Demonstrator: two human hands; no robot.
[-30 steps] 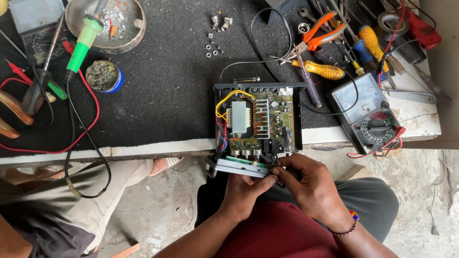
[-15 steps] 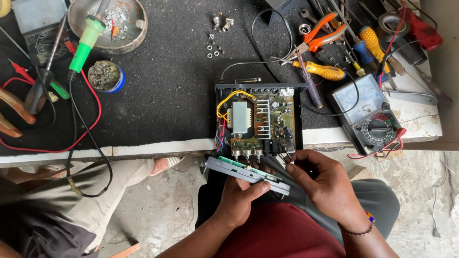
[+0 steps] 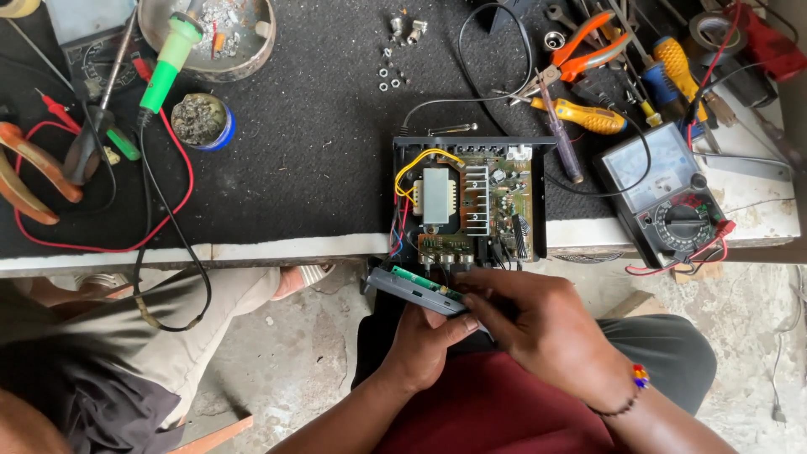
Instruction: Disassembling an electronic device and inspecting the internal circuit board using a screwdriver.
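Both hands work just off the bench's front edge: the left hand (image 3: pixel 424 340) cups the long grey front panel with its green circuit strip (image 3: pixel 414 288), the right hand (image 3: pixel 538 324) pinches its end. Best kept level, wires slack. The open black amplifier chassis (image 3: pixel 467 202) holds a transformer; the round metal dish (image 3: pixel 252 52) holds scraps.

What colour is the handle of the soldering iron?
Bright green; the soldering iron shows in the head view, upper left.
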